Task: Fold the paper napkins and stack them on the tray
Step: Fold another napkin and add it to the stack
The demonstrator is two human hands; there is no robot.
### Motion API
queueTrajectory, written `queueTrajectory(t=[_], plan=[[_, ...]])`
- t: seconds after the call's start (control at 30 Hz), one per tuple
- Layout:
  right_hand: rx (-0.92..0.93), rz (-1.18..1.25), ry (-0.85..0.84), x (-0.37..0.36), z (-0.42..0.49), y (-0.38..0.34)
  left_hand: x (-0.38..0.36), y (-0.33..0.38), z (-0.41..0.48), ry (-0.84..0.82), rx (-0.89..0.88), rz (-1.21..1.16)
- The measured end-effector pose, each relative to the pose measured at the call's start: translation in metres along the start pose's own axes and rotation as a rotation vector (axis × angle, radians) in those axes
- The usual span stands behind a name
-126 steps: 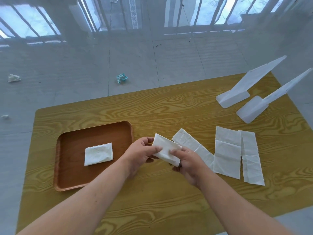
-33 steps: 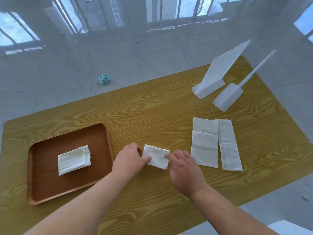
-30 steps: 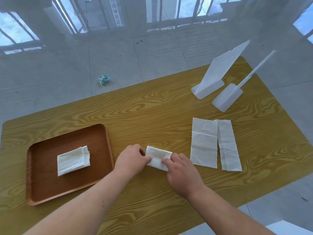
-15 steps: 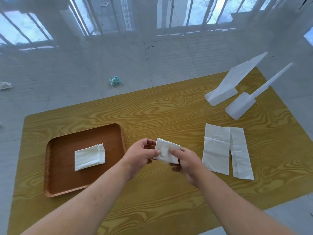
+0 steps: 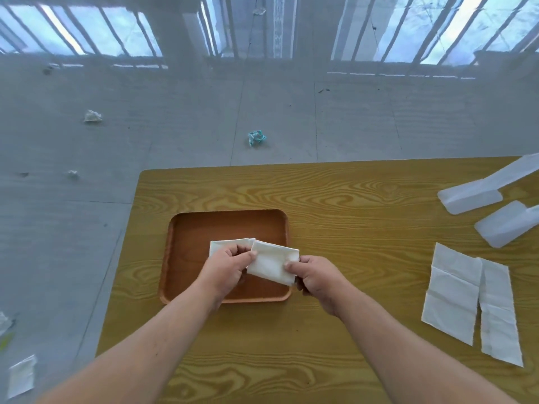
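I hold a folded white napkin [image 5: 272,262] over the brown wooden tray [image 5: 186,228]. My left hand [image 5: 226,266] pinches its left edge and my right hand [image 5: 316,277] pinches its right edge. Under my left hand, another folded napkin [image 5: 226,244] lies in the tray, mostly hidden. Two unfolded napkins lie flat at the table's right: a wider one [image 5: 450,291] and a narrow one [image 5: 498,312] beside it.
The wooden table [image 5: 335,199] ends just left of the tray. Two white plastic holders [image 5: 472,196] [image 5: 507,227] stand at the far right. Crumpled paper scraps [image 5: 256,137] [image 5: 92,116] and a flat napkin [image 5: 20,376] lie on the grey floor.
Both hands lifted the folded napkin off the table and carried it left, over the tray. My view swung left, so the tray now sits in the middle.
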State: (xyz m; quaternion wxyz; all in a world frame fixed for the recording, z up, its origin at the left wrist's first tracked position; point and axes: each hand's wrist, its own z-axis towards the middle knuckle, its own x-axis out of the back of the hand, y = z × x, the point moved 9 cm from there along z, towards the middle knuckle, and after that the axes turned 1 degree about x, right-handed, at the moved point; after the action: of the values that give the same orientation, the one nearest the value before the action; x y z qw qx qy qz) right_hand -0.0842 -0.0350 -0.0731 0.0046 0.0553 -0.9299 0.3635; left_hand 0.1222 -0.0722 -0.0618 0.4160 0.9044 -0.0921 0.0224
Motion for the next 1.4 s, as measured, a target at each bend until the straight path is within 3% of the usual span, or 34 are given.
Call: queueTrajectory(t=[0.2,0.5,0.6,0.7,0.87,1.0,1.2,1.3,1.4], plan=[[0.095,-0.381,0.040,-0.043,0.026,-0.034,0.071,-0.007,0.013,0.242,-0.043,0.319],[0.189,-0.666,0.141,-0.062,0.046,-0.054,0.096,-0.010,0.023,0.294,-0.046,0.545],[0.238,-0.781,0.222,-0.053,0.036,-0.056,0.089,0.004,0.017,0.332,-0.125,0.693],[0.370,-0.860,0.309,-0.036,0.016,-0.053,0.054,0.021,0.006,0.258,-0.305,0.894],[0.558,-0.851,0.472,0.028,-0.024,-0.030,-0.048,0.031,-0.010,-0.048,-0.615,1.265],[0.430,-0.834,0.652,0.112,-0.048,0.007,-0.125,0.023,-0.018,-0.230,-0.731,1.464],[0.171,-0.705,0.823,0.217,-0.085,0.059,-0.205,0.004,-0.022,-0.366,-0.733,1.585],[0.026,-0.690,0.787,0.237,-0.092,0.085,-0.226,0.000,-0.024,-0.390,-0.721,1.612],[0.068,-0.753,0.704,0.228,-0.089,0.090,-0.233,0.005,-0.025,-0.349,-0.710,1.573]])
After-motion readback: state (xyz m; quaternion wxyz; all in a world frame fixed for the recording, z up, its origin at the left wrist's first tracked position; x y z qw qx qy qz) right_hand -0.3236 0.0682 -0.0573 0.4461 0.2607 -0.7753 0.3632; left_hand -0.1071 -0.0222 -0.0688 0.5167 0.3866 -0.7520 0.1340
